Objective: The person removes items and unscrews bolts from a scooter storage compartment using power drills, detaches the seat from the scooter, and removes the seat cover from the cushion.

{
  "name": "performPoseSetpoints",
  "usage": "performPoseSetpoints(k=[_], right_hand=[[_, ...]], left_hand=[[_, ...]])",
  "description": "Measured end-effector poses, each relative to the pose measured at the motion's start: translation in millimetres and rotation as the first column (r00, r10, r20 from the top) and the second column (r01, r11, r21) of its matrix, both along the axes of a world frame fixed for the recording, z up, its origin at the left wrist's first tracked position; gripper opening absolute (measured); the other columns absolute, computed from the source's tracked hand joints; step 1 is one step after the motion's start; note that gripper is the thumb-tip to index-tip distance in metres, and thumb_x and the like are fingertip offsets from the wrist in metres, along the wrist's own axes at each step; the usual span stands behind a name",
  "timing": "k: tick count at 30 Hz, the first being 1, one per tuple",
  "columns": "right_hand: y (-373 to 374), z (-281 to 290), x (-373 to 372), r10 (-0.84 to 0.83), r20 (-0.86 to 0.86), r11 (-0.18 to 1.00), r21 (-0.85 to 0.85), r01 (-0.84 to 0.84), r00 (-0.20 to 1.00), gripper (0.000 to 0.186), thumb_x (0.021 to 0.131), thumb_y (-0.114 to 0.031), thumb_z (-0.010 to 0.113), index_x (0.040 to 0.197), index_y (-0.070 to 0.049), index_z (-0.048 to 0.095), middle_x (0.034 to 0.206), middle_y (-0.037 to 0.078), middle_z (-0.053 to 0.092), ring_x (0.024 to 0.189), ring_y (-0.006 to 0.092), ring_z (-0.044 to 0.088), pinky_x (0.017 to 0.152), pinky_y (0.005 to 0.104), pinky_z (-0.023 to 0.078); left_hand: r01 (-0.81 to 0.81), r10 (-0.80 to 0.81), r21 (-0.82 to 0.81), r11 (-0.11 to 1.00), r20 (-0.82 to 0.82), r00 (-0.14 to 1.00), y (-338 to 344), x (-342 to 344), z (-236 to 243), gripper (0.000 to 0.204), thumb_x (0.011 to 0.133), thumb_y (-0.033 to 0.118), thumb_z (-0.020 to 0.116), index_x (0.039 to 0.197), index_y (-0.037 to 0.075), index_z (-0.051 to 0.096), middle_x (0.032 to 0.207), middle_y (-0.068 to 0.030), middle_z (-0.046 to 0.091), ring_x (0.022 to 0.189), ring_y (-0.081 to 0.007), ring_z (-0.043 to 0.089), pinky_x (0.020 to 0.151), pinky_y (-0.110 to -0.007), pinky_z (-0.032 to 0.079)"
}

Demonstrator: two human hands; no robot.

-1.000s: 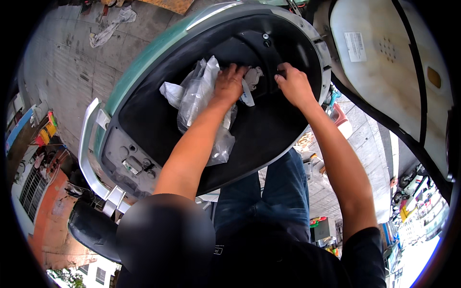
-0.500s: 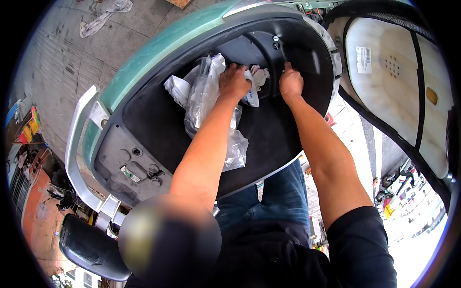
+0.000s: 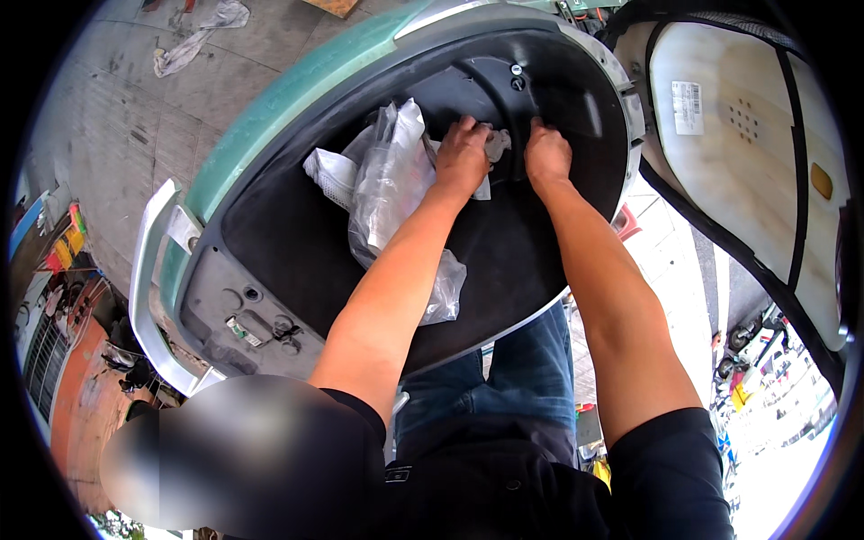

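Observation:
My left hand (image 3: 463,157) is inside the black storage bin (image 3: 297,234) of a green scooter. Its fingers are curled down against a crumpled pale cloth (image 3: 499,144), and their tips are hidden. Part of a white packet (image 3: 483,191) shows beneath that hand. To its left lies a clear plastic bag (image 3: 382,193), with a white mesh-textured piece (image 3: 333,174) beside it. At the bin's right part, past a raised rib, my right hand (image 3: 547,155) is closed with the thumb side up. What it holds, if anything, cannot be made out.
The scooter's seat (image 3: 724,117) stands raised at the right, its pale underside showing. A silver grab rail (image 3: 144,279) curves around the left end. On the paved ground, upper left, lies a rag (image 3: 202,36). Parked motorbikes appear at the lower right.
My left hand has moved right, from beside the plastic bag onto the crumpled cloth, which has shifted slightly right and now covers less of the view. My right hand is nearly still.

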State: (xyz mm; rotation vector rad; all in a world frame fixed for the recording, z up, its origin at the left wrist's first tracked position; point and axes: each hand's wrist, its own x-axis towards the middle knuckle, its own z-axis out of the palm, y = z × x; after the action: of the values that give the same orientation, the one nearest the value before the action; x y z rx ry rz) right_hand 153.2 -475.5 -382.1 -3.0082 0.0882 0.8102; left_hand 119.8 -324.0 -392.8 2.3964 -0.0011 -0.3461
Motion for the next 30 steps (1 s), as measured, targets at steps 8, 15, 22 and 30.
performPoseSetpoints(k=[8,15,22,30], right_hand=[[2,4,12,0.236,-0.071,0.968,-0.067,-0.241,0.969,0.017,0.089,-0.01,0.048,0.102,-0.007,0.059,0.094,0.016,0.067,0.081,0.0301,0.07,0.066,0.0392,0.058],[4,2,17,0.425,-0.091,0.891,-0.134,-0.434,0.901,0.017,0.088,-0.013,0.051,0.102,-0.009,0.059,0.091,0.013,0.068,0.081,0.0286,0.07,0.059,0.0402,0.058],[-8,12,26,0.306,-0.015,0.952,0.029,-0.305,0.952,0.014,0.086,-0.007,0.05,0.095,-0.005,0.061,0.089,0.018,0.068,0.082,0.0308,0.069,0.069,0.0374,0.057],[-36,169,55,-0.089,-0.269,0.528,0.804,0.274,0.959,0.017,0.089,-0.009,0.058,0.103,0.001,0.061,0.09,0.009,0.066,0.077,0.0157,0.065,0.071,0.0282,0.051]], left_hand=[[-0.078,0.083,0.028,0.997,-0.303,0.949,11,4,-3,0.022,0.08,0.02,0.063,0.1,0.011,0.064,0.107,-0.0111,0.062,0.104,-0.031,0.058,0.088,-0.04,0.047],[-0.139,0.13,-0.012,0.99,-0.287,0.949,15,-1,-3,0.024,0.08,0.022,0.063,0.102,0.011,0.064,0.108,-0.011,0.062,0.106,-0.0314,0.058,0.09,-0.041,0.046],[-0.141,0.125,-0.031,0.989,-0.309,0.943,12,5,-4,0.024,0.082,0.024,0.062,0.102,0.012,0.065,0.109,-0.011,0.063,0.105,-0.0317,0.058,0.089,-0.042,0.047],[-0.121,0.127,0.067,0.99,-0.092,0.988,3,6,-8,0.021,0.08,0.014,0.063,0.101,0.012,0.066,0.106,-0.0094,0.061,0.106,-0.0321,0.056,0.09,-0.042,0.046]])
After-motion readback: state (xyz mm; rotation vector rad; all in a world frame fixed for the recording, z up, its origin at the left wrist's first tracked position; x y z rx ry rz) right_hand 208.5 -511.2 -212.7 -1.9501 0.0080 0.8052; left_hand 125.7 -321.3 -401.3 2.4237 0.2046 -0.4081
